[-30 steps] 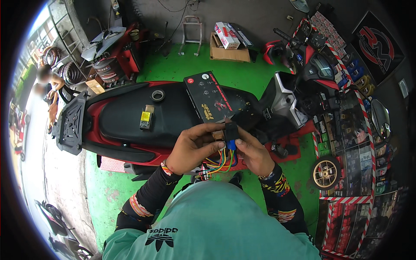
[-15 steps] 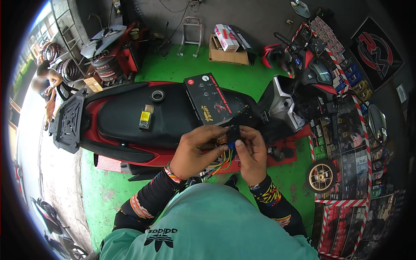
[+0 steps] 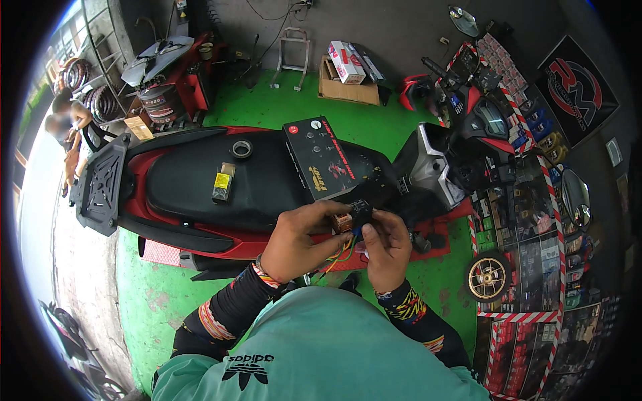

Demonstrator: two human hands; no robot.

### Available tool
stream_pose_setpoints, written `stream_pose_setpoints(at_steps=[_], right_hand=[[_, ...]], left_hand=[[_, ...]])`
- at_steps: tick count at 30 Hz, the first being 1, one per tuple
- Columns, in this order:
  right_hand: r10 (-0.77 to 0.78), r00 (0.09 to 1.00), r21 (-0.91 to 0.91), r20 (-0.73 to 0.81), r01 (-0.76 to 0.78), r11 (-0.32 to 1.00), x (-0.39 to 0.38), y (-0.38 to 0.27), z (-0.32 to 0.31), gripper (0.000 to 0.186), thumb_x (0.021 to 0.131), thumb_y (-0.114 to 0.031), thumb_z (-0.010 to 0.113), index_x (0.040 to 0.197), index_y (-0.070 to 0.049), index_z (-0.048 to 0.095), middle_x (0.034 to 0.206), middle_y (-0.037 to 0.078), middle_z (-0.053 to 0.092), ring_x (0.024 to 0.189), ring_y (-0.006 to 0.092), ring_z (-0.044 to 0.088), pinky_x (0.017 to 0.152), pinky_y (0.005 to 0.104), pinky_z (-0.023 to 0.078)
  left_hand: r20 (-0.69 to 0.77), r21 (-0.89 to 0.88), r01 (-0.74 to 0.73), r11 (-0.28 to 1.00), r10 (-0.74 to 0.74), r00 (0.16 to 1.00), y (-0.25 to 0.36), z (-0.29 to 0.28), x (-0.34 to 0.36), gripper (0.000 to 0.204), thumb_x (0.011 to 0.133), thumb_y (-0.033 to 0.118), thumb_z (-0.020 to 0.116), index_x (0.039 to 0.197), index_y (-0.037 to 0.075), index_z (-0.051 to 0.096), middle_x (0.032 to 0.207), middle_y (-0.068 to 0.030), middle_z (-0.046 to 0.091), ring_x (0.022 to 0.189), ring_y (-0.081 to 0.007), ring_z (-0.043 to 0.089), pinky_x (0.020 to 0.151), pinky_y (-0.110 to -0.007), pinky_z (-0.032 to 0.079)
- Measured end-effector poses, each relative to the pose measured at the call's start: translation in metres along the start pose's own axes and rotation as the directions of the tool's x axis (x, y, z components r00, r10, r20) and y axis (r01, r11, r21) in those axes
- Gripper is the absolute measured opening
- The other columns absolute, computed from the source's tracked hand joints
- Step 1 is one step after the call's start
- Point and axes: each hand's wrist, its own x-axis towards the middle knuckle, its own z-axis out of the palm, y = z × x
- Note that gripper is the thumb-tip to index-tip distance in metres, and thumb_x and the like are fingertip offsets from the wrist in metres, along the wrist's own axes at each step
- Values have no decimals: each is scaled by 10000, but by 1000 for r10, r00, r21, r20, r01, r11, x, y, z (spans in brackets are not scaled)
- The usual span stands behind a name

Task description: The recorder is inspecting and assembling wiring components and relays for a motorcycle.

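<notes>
Over the near side of a motor scooter's black seat (image 3: 194,177), both my hands hold a small black relay (image 3: 361,212) with a copper-brown end. My left hand (image 3: 297,244) pinches the brown end between thumb and fingers. My right hand (image 3: 390,250) is closed at the black end, its thumb below. Yellow, green and other coloured wires (image 3: 344,252) hang beneath, with a bit of blue showing at their top; how they join the relay is hidden by my fingers. Just beyond my hands lies a black printed box (image 3: 317,157) on the seat.
A small yellow-and-black carton (image 3: 223,184) and a dark ring (image 3: 241,148) lie on the seat. Handlebars and mirrors rise at right, before glass shelves (image 3: 528,267) and a gold wheel (image 3: 488,276). Cardboard boxes (image 3: 348,87) stand by the wall. A person (image 3: 72,134) is at far left.
The relay has been turned in my fingers, so its brown end shows more and the blue piece less. The view has shifted slightly.
</notes>
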Motion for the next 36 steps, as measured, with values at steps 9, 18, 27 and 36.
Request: stream_pose_setpoints(at_steps=[9, 18, 27, 36], right_hand=[[-36, 999, 41, 17, 35, 999, 1, 1, 4, 222, 992, -37, 661, 1193, 10, 581, 1222, 104, 662, 1061, 135, 654, 795, 245, 583], [33, 997, 21, 76, -35, 999, 0, -2, 2, 200, 1016, 41, 575, 1210, 23, 533, 1404, 222, 579, 1267, 238, 600, 1067, 349, 496], [-165, 979, 30, 118, 163, 986, -3, 10, -4, 237, 992, 78, 583, 1213, 9, 532, 1419, 265, 558, 1297, 268, 585, 1074, 368, 496], [-272, 958, 67, 96, 266, 962, -4, 8, -1, 256, 973, 120, 580, 1197, 7, 532, 1405, 289, 559, 1317, 320, 579, 1067, 389, 510]], left_hand=[[-3, 179, -184, 966, 187, 982, 4, -5, 1, 428, 793, -81, 792, 1197, -43, 656, 1186, -143, 690, 1065, -221, 725, 908, -343, 625], [-198, -5, -108, 994, 104, 975, -2, 8, -8, 536, 785, -43, 821, 1279, -12, 614, 1218, -152, 705, 1091, -226, 726, 912, -350, 621], [-184, 113, -182, 977, 201, 962, -11, 10, -12, 556, 759, -77, 827, 1266, -20, 607, 1178, -169, 713, 1078, -232, 725, 894, -338, 614], [-114, 269, -325, 907, 365, 924, 4, 6, -8, 425, 707, -47, 849, 1104, 22, 714, 1160, -154, 704, 1014, -265, 727, 840, -330, 606]])
